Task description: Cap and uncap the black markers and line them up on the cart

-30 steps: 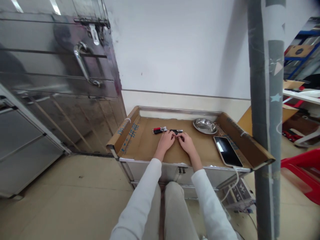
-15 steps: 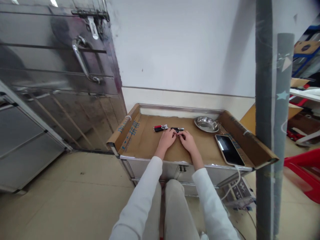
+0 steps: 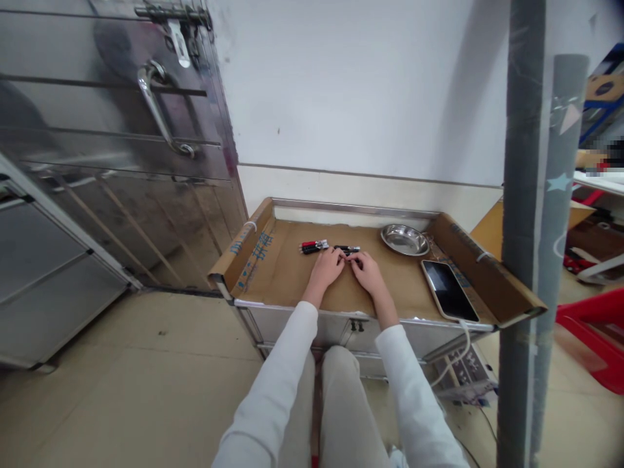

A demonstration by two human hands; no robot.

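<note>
While a red-and-black pen bunch (image 3: 312,247) lies gathered on the cardboard-covered table (image 3: 283,273), apparently dealt with, black pens (image 3: 348,248) at the left hand (image 3: 327,265) and right hand (image 3: 366,270) look unfinished. Fingers (image 3: 336,253) curled, tips nearly meeting; no telling whether they grip a pen.

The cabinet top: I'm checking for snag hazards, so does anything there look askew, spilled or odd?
Only the white cable stands out: it leaves the phone and droops over the front edge, where it might catch. No spill shows, and the pens beside the left hand lie together.
</note>
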